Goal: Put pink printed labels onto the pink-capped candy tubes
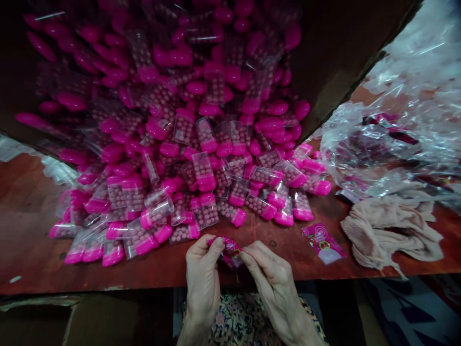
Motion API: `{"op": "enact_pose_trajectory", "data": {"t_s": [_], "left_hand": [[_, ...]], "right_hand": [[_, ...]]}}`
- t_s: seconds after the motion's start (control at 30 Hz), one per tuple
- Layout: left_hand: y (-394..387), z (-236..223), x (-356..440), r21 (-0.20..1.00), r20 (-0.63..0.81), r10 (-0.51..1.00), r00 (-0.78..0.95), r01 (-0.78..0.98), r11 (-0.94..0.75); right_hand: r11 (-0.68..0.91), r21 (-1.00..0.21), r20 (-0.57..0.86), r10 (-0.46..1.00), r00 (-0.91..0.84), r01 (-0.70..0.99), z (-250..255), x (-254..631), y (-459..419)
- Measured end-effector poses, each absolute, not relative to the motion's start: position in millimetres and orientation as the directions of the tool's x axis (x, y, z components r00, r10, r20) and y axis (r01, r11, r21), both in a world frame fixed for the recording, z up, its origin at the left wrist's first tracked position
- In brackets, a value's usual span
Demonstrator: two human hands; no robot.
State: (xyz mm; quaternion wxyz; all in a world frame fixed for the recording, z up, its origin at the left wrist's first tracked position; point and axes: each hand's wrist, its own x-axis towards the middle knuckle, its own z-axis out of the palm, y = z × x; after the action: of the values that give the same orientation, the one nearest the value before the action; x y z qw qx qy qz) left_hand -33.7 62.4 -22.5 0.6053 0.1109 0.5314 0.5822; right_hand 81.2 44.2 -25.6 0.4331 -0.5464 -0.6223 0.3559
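My left hand (204,269) pinches the left side of a crumpled pink printed plastic sleeve (230,251) near the table's front edge. The fingers of my right hand (268,269) are closed on the sleeve's right side. Whether anything is inside it, I cannot tell. Just beyond my hands lies a large heap of clear candy containers (204,168) with bright pink caps and small pale pink balls inside. To the right, a similar flat printed sleeve (324,242) rests on the wood.
A large dark box (334,62) lies with its open side toward me, the containers spilling from it onto the reddish wooden table (29,230). At the right are a crumpled beige cloth (391,233) and a pile of clear plastic film (406,144).
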Motion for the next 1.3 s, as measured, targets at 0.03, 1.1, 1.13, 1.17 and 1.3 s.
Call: {"op": "enact_pose_trajectory", "data": {"t_s": [0.03,1.1,1.13,1.17,1.3], "left_hand": [[62,-23,-35,0.739,-0.526,0.812,-0.252,-0.608,0.29],[68,-25,-41,0.617,-0.592,0.777,-0.212,-0.74,0.268],[68,-25,-41,0.614,-0.59,0.781,-0.205,-0.742,0.269],[69,-25,-41,0.61,-0.59,0.782,-0.201,-0.746,0.268],[70,-22,-43,0.585,-0.596,0.781,-0.188,-0.768,0.261]], "right_hand": [[0.13,-0.927,0.119,0.991,-0.054,0.351,-24,80,45],[0.235,-0.418,0.416,0.908,-0.045,0.878,-50,93,66],[0.237,-0.39,0.391,0.917,-0.073,0.89,-52,93,65],[0.259,-0.37,0.369,0.922,-0.114,0.892,-54,96,65],[0.41,-0.416,0.306,0.904,-0.3,0.812,-47,122,59]]}}
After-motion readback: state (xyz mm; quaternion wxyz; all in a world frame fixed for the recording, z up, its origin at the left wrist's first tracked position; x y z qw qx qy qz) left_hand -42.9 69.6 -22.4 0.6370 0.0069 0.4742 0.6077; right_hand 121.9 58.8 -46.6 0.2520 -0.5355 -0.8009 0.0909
